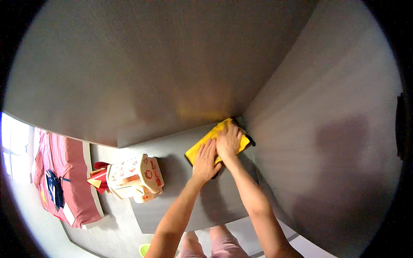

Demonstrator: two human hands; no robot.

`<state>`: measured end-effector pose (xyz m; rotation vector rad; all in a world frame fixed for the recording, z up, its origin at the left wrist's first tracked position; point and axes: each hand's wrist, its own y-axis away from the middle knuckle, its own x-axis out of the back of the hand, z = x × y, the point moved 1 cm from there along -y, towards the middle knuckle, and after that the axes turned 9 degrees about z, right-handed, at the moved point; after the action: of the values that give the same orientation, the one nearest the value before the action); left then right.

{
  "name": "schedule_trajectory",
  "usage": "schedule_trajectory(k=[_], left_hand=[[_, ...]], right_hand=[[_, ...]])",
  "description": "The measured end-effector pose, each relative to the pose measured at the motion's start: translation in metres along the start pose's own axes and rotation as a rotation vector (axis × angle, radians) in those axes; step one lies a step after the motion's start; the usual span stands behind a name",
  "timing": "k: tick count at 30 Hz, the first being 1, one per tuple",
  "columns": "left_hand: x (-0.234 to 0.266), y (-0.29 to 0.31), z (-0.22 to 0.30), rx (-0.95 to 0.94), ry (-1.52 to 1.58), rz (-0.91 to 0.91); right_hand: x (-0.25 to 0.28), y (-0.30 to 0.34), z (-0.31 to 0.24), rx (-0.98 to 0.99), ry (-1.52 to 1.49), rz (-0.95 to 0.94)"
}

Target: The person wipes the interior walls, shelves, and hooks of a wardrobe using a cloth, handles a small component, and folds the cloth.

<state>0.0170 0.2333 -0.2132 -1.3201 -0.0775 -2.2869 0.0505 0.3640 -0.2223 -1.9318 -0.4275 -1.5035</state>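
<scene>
A yellow cloth point(196, 151) with dark edging lies spread on the grey surface point(178, 185), close to the corner where two tall grey panels meet. My left hand point(205, 158) rests flat on the cloth's near side, fingers stretched out and pointing away from me. Just right of it and a little farther in, my right hand point(229, 140) also presses flat on the cloth, fingers extended. The two hands touch or nearly touch. The cloth's dark far-right end shows beside the right hand, by the corner.
A cream box with red prints point(133, 175) stands on the surface's left part, with red and yellow pieces point(99, 178) beside it. Tall panels rise behind point(163, 64) and on the right point(335, 107). Farther left is a pink-covered bed point(79, 180) bearing dark blue fabric point(54, 189). A green object point(144, 249) sits low.
</scene>
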Motion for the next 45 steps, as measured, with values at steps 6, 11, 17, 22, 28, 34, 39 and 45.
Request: schedule_trajectory(k=[6,11,17,22,28,34,39,45], left_hand=[[-0.005,0.055,0.024,0.269,-0.148,0.124],[-0.007,0.03,0.02,0.096,-0.079,-0.011],[0.044,0.029,0.006,0.123,0.179,-0.198],[0.211,0.097,-0.002,0.082,-0.117,0.283],[0.294,0.159,-0.101,0.336,-0.059,0.316],[0.31,0.173,-0.111,0.207,-0.104,0.279],[0.339,0.203,-0.121,0.25,-0.129,0.425],[0.381,0.264,-0.146,0.545,0.05,0.588]], right_hand=[[-0.009,0.028,-0.028,0.415,-0.163,-0.051],[-0.005,0.034,0.005,0.063,-0.129,0.068],[-0.011,0.023,-0.009,-0.061,-0.042,0.106],[-0.012,0.046,-0.084,0.012,-0.187,0.058],[-0.023,0.071,-0.206,0.555,-0.406,-0.092],[-0.033,0.049,-0.067,0.316,-0.337,0.034],[-0.008,0.043,-0.083,-0.049,-0.006,0.055],[-0.005,0.069,-0.223,-0.088,0.069,-0.109]])
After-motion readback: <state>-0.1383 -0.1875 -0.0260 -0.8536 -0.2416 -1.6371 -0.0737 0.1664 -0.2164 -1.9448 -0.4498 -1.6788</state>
